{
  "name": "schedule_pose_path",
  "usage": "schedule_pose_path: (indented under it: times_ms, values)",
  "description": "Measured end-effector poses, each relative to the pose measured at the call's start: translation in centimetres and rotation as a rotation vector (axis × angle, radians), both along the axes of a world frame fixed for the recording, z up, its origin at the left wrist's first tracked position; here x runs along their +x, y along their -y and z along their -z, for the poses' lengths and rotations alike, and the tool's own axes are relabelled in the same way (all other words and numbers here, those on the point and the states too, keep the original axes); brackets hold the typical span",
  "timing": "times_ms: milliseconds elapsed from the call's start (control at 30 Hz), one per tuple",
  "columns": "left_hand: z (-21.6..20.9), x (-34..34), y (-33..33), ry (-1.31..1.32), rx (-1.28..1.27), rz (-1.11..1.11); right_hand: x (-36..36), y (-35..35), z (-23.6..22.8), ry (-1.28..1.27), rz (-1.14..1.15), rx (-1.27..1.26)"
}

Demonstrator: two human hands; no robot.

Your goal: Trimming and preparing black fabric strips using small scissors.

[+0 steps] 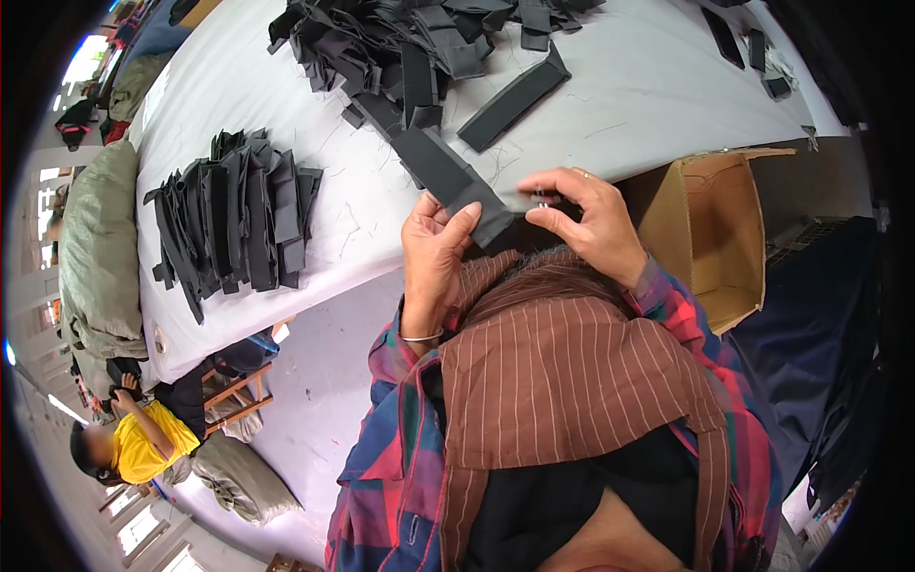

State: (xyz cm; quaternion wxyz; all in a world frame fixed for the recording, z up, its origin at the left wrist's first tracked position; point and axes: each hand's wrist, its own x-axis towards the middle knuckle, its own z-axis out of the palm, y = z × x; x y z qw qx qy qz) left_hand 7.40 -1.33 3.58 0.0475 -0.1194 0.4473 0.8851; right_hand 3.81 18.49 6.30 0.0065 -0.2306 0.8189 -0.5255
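My left hand pinches a dark grey fabric strip between thumb and fingers. The strip slants up and away from the hand, over the table's near edge, and its lower end is a lighter grey flap. Just right of that flap, my right hand is closed around small metal thread snips. Their tip is blurred and points toward the strip; the fingers hide much of the rest. Beyond the held strip lies a loose heap of similar strips. One single strip rests apart from it.
A stacked row of dark strips lies on the white-covered table to the left. An open cardboard box stands close by my right arm. Stuffed sacks and a person in yellow are at far left.
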Motion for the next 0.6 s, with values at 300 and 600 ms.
schedule_pose_path:
  times_ms: [300,600]
  values:
    - [0.2,-0.3,0.0,0.069,0.115,0.022,0.2,-0.1,-0.1,-0.257,-0.016,0.118]
    - [-0.2,-0.3,0.0,0.07,0.154,-0.015,0.4,-0.3,-0.2,-0.259,0.103,0.125]
